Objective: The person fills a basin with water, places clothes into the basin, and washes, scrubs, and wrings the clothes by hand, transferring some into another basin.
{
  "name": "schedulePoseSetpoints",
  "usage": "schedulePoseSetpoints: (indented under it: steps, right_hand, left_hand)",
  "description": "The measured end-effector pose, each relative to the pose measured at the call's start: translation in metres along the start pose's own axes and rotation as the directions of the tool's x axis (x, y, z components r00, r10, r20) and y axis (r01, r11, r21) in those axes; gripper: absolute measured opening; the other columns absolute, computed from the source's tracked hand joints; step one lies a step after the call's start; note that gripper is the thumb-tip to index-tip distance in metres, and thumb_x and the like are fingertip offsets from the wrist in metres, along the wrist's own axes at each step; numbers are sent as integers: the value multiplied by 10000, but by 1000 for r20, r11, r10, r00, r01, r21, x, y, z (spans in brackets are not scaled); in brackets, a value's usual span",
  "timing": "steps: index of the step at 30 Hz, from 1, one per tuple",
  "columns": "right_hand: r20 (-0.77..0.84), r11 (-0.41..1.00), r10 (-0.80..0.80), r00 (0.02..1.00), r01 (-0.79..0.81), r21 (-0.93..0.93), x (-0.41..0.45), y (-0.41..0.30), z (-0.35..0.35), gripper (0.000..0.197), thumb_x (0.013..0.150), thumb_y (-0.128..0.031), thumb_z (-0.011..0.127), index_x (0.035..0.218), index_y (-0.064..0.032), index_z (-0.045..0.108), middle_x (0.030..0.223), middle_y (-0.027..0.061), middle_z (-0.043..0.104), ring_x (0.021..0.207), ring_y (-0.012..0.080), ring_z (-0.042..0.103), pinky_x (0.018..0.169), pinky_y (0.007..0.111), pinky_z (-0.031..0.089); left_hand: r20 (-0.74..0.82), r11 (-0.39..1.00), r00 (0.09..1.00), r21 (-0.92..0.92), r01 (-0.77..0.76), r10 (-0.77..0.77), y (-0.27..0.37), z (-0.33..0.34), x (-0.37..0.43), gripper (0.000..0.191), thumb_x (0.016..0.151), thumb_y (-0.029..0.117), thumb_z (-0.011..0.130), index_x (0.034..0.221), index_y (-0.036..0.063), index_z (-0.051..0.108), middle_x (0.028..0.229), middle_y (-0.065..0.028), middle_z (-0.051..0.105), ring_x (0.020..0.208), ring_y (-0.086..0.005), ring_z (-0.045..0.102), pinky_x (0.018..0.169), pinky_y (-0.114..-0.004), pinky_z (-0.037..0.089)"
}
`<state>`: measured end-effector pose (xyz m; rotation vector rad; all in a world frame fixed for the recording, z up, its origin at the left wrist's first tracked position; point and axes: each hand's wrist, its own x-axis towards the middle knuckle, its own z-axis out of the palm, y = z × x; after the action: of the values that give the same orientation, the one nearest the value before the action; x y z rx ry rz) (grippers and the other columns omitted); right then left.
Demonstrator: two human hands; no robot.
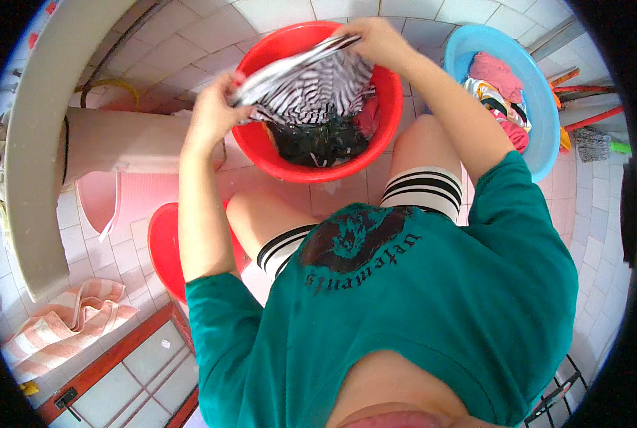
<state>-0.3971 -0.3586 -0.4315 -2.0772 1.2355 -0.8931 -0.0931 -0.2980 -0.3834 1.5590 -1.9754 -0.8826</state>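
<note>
A black-and-white striped garment point(313, 88) is stretched between my two hands over a red plastic basin point(318, 174). My left hand point(216, 109) grips its end at the basin's left rim, and my right hand point(374, 43) grips the other end near the far right rim. The garment's middle hangs down into the basin. Below it lies dark, wet-looking cloth point(318, 142), with a piece of red cloth point(368, 115) at the right inside. Part of the basin's contents is hidden behind the striped cloth.
To the right, a light blue basin point(545, 117) holds several garments point(497, 77). Brush-like tools with red handles point(591, 116) stand beyond it. A pale pedestal column point(123, 139) runs in from the left. Another red plastic vessel point(163, 251) sits by my left leg. A striped towel point(72, 326) hangs lower left.
</note>
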Motion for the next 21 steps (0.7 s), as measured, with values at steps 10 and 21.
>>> schedulePoseSetpoints:
  steps: [10, 21]
  right_hand:
    - [113, 986, -90, 989, 105, -130, -35, -25, -38, 397, 676, 44, 481, 1024, -67, 637, 867, 76, 658, 827, 152, 608, 812, 274, 459]
    - [-50, 909, -88, 995, 100, 405, 9, -99, -11, 294, 684, -95, 607, 967, -17, 626, 870, 142, 645, 774, 181, 608, 701, 297, 482]
  left_hand:
    - [124, 972, 986, -194, 134, -111, -77, 58, -3, 219, 691, 117, 676, 831, -1, 557, 819, -76, 604, 747, -181, 575, 725, -327, 458]
    - [-149, 642, 964, -722, -258, 220, 63, 42, 13, 619, 682, -17, 710, 1228, 57, 430, 1165, -72, 526, 1023, -181, 536, 910, -320, 418]
